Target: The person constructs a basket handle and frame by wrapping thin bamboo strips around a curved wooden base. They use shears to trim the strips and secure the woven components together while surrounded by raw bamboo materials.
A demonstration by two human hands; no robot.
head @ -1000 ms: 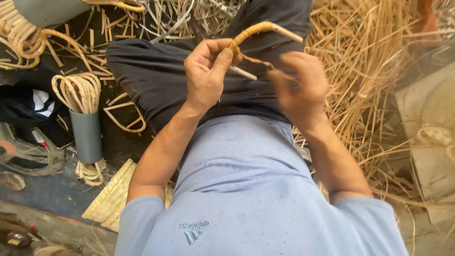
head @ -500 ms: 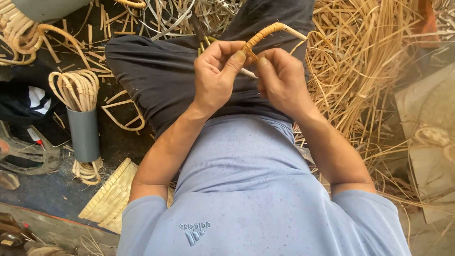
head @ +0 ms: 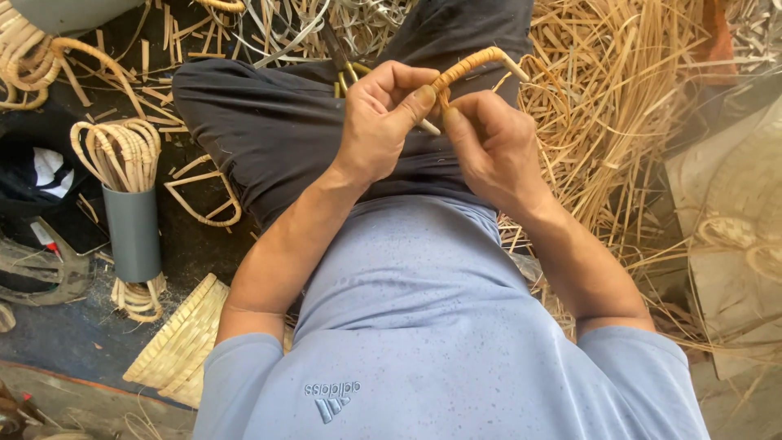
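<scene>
Over my lap I hold a curved cane piece [head: 472, 63] wrapped in orange-tan strip; its bare pale end sticks out to the right. My left hand [head: 379, 118] pinches the wrapped part between thumb and fingers. My right hand [head: 489, 143] is closed against it from the right, fingertips meeting the left thumb at the wrap. A thin pale strip [head: 428, 126] pokes out between the two hands. Both hands rest above my dark trousers [head: 277, 130].
A heap of loose straw-coloured cane strips [head: 627, 106] lies to the right. On the left stands a grey tube [head: 133, 232] holding looped cane pieces [head: 118, 151]. A woven flat piece [head: 183, 342] lies by my left elbow. Cane coils [head: 32, 57] sit top left.
My right hand has moved left and closed in against my left hand at the wrapped cane. The cane's arch now sits a little further right and higher.
</scene>
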